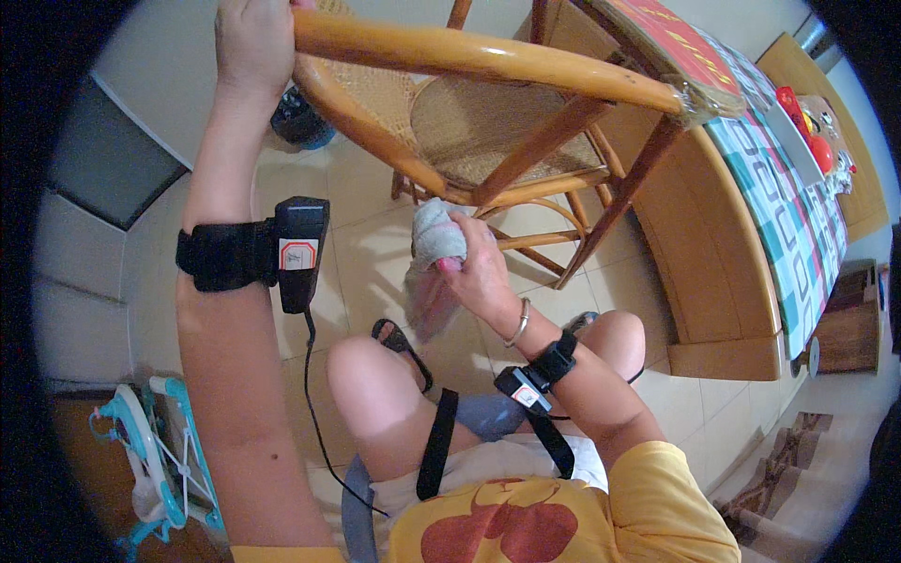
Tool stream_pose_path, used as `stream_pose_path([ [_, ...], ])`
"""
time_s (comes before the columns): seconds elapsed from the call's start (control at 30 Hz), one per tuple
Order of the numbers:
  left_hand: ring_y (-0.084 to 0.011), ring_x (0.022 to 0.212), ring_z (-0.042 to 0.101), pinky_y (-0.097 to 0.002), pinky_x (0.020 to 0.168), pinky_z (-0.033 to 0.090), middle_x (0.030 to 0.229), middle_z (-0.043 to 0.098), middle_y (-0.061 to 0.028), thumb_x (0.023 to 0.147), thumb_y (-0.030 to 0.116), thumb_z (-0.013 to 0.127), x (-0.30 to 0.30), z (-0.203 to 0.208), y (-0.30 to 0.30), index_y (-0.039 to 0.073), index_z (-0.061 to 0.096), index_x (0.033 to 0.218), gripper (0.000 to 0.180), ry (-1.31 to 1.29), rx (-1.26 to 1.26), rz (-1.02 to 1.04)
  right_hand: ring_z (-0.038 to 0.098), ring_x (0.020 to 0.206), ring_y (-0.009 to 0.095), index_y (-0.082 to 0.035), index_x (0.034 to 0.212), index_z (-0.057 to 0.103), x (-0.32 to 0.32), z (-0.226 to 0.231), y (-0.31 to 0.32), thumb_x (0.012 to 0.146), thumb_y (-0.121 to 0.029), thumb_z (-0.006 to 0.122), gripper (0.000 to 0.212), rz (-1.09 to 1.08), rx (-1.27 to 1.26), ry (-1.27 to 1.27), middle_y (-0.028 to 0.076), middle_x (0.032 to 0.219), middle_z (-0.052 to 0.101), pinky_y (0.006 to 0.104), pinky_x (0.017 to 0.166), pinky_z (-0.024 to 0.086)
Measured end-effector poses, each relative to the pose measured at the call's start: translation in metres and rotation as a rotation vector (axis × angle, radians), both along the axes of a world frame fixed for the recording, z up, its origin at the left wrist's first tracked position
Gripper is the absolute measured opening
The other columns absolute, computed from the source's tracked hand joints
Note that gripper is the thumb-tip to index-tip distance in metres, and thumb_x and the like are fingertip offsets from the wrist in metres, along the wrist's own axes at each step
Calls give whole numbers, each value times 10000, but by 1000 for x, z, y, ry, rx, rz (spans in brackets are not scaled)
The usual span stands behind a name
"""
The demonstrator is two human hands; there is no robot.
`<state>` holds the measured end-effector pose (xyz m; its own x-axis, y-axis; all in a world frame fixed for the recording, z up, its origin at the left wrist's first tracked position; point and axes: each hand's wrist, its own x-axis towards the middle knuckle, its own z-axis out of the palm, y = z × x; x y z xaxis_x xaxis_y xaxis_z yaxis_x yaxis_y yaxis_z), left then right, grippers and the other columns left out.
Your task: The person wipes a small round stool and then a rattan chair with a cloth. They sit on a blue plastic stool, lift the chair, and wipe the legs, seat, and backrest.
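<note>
A wooden chair (488, 141) with a woven cane seat stands in front of me on the tiled floor. My left hand (251, 42) is closed around the top rail of its backrest at the upper left. My right hand (474, 267) grips a crumpled pale cloth (434, 239) and presses it against the front rim of the seat frame. Part of the cloth hangs down below my fingers. Both wrists wear black straps with small devices.
A wooden table (723, 253) with a patterned cloth and red items stands to the right. A dark blue bin (300, 120) sits beyond the chair. A white and teal frame (160, 450) lies at lower left. My knees and a sandal (399, 342) are below.
</note>
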<state>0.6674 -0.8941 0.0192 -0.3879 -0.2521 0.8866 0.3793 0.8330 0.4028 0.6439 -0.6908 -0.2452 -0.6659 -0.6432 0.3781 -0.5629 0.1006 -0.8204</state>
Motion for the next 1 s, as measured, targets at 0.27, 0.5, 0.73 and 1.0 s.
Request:
stream_pose_path([
  [0.27,-86,613,460,-234,596,364,719,465,-25,999,207,360,-11,3,-25,27,487,731,346,5,-45,-167,546,1145,431,0,1363,415,-3,35,15,756,-36,703,673,-72,-133,222,241,1220,563,448,987,446],
  [0.5,-87,603,451,-226,590,362,710,458,-19,991,233,390,-3,0,14,40,489,720,346,87,-8,-75,459,1262,415,23,1423,321,-18,23,-18,780,-66,683,743,21,12,59,265,1349,469,434,1040,405],
  [0.73,-85,613,459,-226,605,367,716,466,-14,993,251,404,0,3,15,50,507,732,345,30,23,-78,531,1217,384,-26,1346,468,-22,-17,23,806,-33,631,563,169,60,-174,234,1285,555,398,1048,419],
  [1.0,-101,602,468,-236,594,379,720,466,-32,1008,237,376,-1,6,7,34,489,736,358,27,-81,-19,543,1212,362,-25,1340,475,-46,5,65,770,-15,611,586,-89,-92,-121,224,1255,577,401,1048,414],
])
